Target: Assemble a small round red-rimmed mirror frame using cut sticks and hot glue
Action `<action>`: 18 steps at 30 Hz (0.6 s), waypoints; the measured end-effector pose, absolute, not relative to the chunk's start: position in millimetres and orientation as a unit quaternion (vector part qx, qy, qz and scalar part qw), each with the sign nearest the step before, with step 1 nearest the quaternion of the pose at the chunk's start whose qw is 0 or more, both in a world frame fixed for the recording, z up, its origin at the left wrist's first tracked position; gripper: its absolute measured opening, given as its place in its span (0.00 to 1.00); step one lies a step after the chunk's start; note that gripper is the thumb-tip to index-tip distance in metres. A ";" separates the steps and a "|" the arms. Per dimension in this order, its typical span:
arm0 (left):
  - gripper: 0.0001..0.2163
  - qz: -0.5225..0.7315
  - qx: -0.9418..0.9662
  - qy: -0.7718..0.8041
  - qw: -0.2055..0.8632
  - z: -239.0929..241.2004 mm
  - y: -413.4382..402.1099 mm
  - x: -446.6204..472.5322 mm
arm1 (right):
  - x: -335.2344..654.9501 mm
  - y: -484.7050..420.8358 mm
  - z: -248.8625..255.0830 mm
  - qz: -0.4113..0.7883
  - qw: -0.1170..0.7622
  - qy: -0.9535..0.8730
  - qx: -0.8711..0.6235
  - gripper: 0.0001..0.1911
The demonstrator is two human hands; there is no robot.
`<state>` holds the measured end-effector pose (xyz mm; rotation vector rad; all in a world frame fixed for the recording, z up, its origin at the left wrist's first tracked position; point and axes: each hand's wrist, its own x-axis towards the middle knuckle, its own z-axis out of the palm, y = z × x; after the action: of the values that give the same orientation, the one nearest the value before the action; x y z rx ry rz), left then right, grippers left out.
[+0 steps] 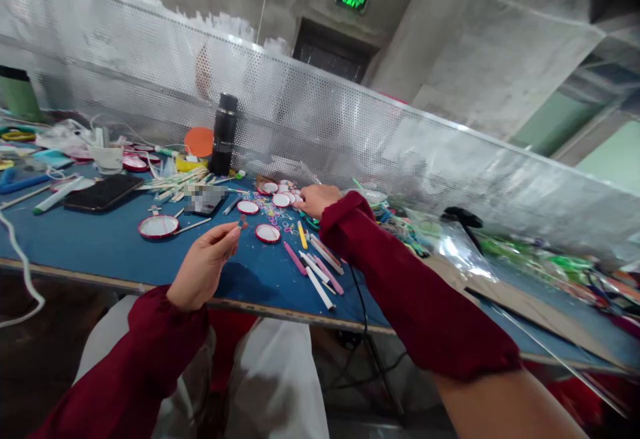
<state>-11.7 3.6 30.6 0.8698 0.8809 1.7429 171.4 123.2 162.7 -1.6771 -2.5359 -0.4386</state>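
Note:
Above the table's front edge, my left hand (205,264) pinches a small greyish-brown piece (243,221) between thumb and fingertips. My right hand (320,200) reaches to the back of the table, fingers curled down at a cluster of small round white discs (281,200). What its fingertips hold, if anything, is hidden. Between the hands lie two red-rimmed white round dishes, one nearer (268,233) and one farther (248,207). Tiny coloured bits (274,211) are scattered beside them. A larger red-rimmed dish (159,226) sits left of my left hand.
Several pens (317,280) lie below my right forearm. A black bottle (224,134) stands by the perforated metal screen (310,102). Sticks (183,182), a dark phone (103,192) and a white cup (107,158) are leftward. Plastic bags (463,252) and a black cable (361,296) are on the right.

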 end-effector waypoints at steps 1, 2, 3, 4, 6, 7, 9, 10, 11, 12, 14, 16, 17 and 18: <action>0.15 0.719 0.335 0.344 0.502 32.3 2.8 -10.7 | 171.8 107.6 162.2 -0.130 0.033 -0.838 -0.529 0.14; 0.14 0.721 0.313 0.331 0.522 34.0 1.3 -9.3 | 171.8 88.7 158.1 -0.114 0.053 -0.863 -0.489 0.14; 0.13 0.720 0.292 0.321 0.542 35.9 -1.1 -7.2 | 171.1 67.3 150.3 -0.099 0.084 -0.873 -0.470 0.13; 0.12 0.717 0.272 0.310 0.562 37.7 -4.3 -4.5 | 169.8 44.5 138.9 -0.083 0.113 -0.879 -0.455 0.13; 0.11 0.706 0.247 0.291 0.597 40.7 -13.4 3.3 | 164.9 1.0 109.1 -0.052 0.181 -0.879 -0.438 0.14; 0.10 0.705 0.238 0.286 0.605 41.4 -19.0 8.1 | 161.8 -16.9 92.8 -0.032 0.208 -0.871 -0.443 0.14; 0.11 0.708 0.224 0.304 0.597 40.5 -30.9 18.9 | 155.6 -41.0 62.8 0.007 0.272 -0.842 -0.466 0.17; 0.13 0.714 0.220 0.313 0.587 38.8 -36.4 24.3 | 153.0 -46.8 50.8 0.026 0.305 -0.824 -0.477 0.17; 0.14 0.718 0.222 0.317 0.579 36.4 -41.0 29.3 | 151.1 -48.9 41.5 0.044 0.331 -0.812 -0.478 0.16; 0.16 0.719 0.231 0.316 0.575 33.5 -44.4 33.6 | 149.7 -48.1 34.8 0.063 0.352 -0.806 -0.472 0.17; 0.17 0.724 0.243 0.320 0.561 27.6 -47.1 39.5 | 148.6 -41.7 27.9 0.099 0.379 -0.806 -0.444 0.16; 0.18 0.725 0.261 0.325 0.548 23.9 -44.6 41.4 | 148.7 -33.7 25.9 0.128 0.394 -0.811 -0.414 0.15; 0.17 0.722 0.277 0.329 0.542 23.3 -41.9 40.9 | 149.0 -30.1 25.4 0.140 0.398 -0.810 -0.407 0.15; 0.17 0.713 0.300 0.335 0.538 23.5 -38.4 39.4 | 149.5 -26.8 24.8 0.152 0.402 -0.806 -0.408 0.14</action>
<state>39.4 -38.4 23.5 0.7143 0.7976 1.6952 149.5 -26.8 24.8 -1.0319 -2.0361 0.3834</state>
